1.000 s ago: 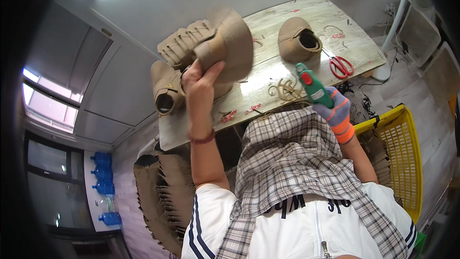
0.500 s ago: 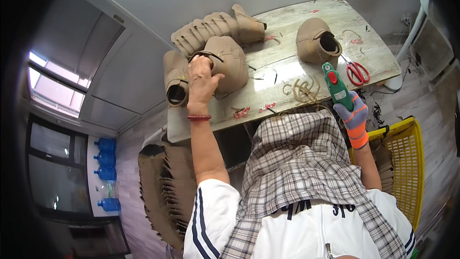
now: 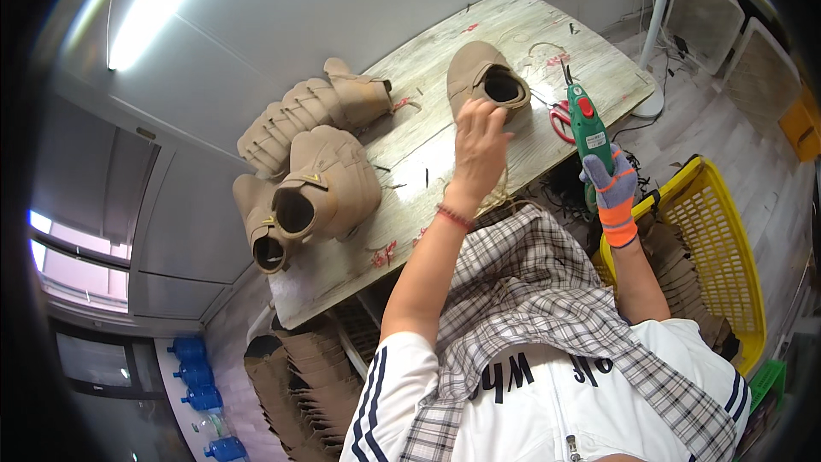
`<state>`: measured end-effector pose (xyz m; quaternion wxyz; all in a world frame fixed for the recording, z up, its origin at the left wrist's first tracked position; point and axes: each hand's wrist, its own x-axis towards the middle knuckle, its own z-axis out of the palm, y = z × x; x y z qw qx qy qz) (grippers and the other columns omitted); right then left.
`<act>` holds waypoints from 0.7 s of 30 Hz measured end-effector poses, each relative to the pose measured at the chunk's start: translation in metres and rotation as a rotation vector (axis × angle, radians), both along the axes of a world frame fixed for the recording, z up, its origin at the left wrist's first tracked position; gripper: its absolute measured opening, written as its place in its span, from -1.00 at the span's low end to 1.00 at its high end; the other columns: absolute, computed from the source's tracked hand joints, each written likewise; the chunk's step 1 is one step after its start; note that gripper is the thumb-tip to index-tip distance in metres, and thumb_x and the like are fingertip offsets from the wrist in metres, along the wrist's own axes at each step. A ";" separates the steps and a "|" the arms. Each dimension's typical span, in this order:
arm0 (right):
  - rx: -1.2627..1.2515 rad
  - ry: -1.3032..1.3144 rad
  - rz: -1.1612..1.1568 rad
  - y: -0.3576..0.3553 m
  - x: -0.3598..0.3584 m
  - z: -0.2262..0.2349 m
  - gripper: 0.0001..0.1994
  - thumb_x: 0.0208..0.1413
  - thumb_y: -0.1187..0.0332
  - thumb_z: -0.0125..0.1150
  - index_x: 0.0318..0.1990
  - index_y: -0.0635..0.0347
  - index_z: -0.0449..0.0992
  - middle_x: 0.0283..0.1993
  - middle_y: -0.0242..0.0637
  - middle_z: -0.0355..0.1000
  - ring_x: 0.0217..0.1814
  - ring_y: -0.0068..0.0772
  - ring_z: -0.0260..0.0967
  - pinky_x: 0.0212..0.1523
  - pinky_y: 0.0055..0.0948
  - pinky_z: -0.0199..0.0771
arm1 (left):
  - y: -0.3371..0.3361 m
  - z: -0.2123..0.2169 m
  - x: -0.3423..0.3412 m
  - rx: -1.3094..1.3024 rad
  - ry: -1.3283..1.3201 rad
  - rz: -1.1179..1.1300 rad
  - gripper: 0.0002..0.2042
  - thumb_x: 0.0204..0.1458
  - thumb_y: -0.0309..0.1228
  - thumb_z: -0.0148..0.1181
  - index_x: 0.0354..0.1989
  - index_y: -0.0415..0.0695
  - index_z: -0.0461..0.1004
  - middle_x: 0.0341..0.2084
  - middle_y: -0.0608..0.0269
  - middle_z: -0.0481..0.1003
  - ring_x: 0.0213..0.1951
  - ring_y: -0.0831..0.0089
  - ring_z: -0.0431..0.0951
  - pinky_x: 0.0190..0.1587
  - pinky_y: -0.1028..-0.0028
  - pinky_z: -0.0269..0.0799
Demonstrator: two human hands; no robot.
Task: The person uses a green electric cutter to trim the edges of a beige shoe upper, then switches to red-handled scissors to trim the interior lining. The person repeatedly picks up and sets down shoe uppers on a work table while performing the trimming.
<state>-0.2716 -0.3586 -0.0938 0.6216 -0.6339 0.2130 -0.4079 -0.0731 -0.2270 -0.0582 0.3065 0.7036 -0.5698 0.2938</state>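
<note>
Boot partly behind left hand

Worn wooden table with tan boots, scissors and scraps

A pile of tan boots lies at the table's left end; a single boot lies on its side near the far right, opening toward the person; red-handled scissors rest just beside it at the right edge; red scraps and thread bits dot the pale planks.
</note>
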 end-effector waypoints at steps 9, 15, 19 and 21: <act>-0.005 -0.018 -0.062 -0.008 -0.006 -0.007 -0.70 0.09 0.18 0.44 -0.28 0.22 0.51 -0.51 -0.53 0.40 -0.50 -0.75 0.25 -0.49 -0.66 0.24 | -0.054 -0.031 0.044 0.325 0.031 0.245 -0.71 -0.22 -0.47 0.37 -0.32 -0.11 0.40 -0.38 0.13 0.50 -0.23 0.11 0.54 -0.15 0.16 0.40; -0.005 0.024 -0.017 -0.010 -0.005 -0.011 -0.66 0.12 0.13 0.40 -0.22 0.23 0.51 -0.47 -0.48 0.41 -0.50 -0.69 0.32 -0.48 -0.61 0.27 | -0.004 0.002 0.058 0.007 0.527 0.162 -0.67 -0.14 -0.52 0.39 -0.20 -0.22 0.41 -0.29 -0.06 0.56 -0.24 0.09 0.61 -0.18 0.29 0.49; 0.031 0.025 0.006 0.000 -0.004 -0.004 -0.70 0.08 0.20 0.46 -0.28 0.22 0.52 -0.51 -0.52 0.40 -0.50 -0.76 0.23 -0.50 -0.66 0.23 | 0.022 0.013 0.065 0.085 0.599 0.137 -0.70 -0.09 -0.54 0.33 -0.21 -0.19 0.34 -0.36 -0.22 0.52 -0.20 -0.21 0.53 -0.18 0.11 0.47; 0.022 0.037 0.021 0.004 -0.003 0.000 -0.69 0.07 0.19 0.46 -0.26 0.22 0.53 -0.50 -0.53 0.40 -0.49 -0.76 0.24 -0.49 -0.66 0.24 | 0.029 0.015 0.066 0.181 0.462 0.150 -0.69 -0.08 -0.54 0.32 -0.20 -0.20 0.31 -0.36 -0.22 0.53 -0.22 -0.23 0.53 -0.19 0.09 0.48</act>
